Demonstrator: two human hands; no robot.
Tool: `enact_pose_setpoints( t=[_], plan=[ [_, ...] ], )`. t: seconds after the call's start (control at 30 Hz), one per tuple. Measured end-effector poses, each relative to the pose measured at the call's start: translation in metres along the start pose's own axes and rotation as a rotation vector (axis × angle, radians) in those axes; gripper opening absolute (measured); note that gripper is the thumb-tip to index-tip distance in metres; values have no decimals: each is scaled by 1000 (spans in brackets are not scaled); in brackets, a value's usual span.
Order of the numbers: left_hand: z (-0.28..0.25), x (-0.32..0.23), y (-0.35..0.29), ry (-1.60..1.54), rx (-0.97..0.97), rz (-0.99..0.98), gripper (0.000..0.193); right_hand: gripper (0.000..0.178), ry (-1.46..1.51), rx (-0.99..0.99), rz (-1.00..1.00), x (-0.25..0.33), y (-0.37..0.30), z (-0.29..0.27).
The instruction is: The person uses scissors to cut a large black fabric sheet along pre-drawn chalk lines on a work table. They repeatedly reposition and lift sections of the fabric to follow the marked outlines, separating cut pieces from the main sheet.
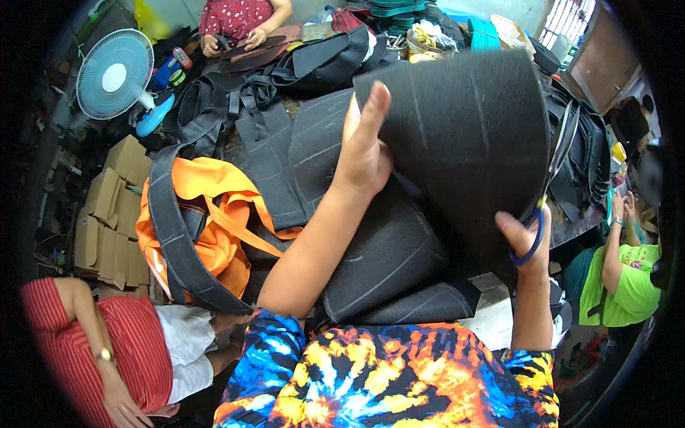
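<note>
A wide black fabric-like sheet (464,121) with pale lines rises, curved, between my hands. My left hand (365,153) is at its left edge, thumb and fingers stretched upward; whether it bears any of the sheet's weight is not clear. Scissors (562,153) with a blue handle are in my right hand (526,239), their blades pointing up along the sheet's right edge. The right thumb sticks out toward the sheet, while the other fingers are partly hidden by the handle. Below, more marked black pieces (385,264) lie folded in front of me.
An orange cloth bag (207,185) with a black strap lies left, near stacked cardboard boxes (107,235) and a blue fan (114,75). Black pieces (585,143) are piled at right. People sit at the far side (239,21), left (121,342) and right (631,278).
</note>
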State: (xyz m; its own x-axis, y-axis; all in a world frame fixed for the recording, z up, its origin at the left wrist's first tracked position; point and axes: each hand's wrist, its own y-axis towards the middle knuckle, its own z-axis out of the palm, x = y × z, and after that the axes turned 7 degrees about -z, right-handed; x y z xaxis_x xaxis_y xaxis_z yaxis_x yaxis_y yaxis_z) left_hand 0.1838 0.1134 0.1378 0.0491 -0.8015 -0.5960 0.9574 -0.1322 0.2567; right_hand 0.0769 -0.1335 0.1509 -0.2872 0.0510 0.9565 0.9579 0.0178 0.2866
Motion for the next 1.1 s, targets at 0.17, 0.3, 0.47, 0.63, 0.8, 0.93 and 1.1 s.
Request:
enact_pose_setpoints(
  t=[0.17, 0.3, 0.47, 0.63, 0.8, 0.93, 1.1],
  plan=[
    [-10, 4, -33, 678, 30, -204, 42, 39, -272, 185, -38, -25, 55, -27],
    [-29, -26, -23, 509, -385, 39, 19, 37, -852, 405, -50, -108, 69, -40],
    [-59, -58, -9, 303, -399, 108, 18, 32, -409, 151, 21, -144, 52, -42],
    [-41, -46, -8, 282, -212, 177, 18, 38, -782, 188, -103, -88, 55, -61],
    [-12, -40, -3, 321, -229, 184, 20, 32, -308, 22, -301, -46, 78, -75],
    [7, -23, -3, 404, -134, 183, 22, 61, -183, 84, -325, -15, 95, -62],
    [27, -3, -3, 724, 110, 160, 23, 113, 451, 246, -168, 15, 85, -45]
  ],
)
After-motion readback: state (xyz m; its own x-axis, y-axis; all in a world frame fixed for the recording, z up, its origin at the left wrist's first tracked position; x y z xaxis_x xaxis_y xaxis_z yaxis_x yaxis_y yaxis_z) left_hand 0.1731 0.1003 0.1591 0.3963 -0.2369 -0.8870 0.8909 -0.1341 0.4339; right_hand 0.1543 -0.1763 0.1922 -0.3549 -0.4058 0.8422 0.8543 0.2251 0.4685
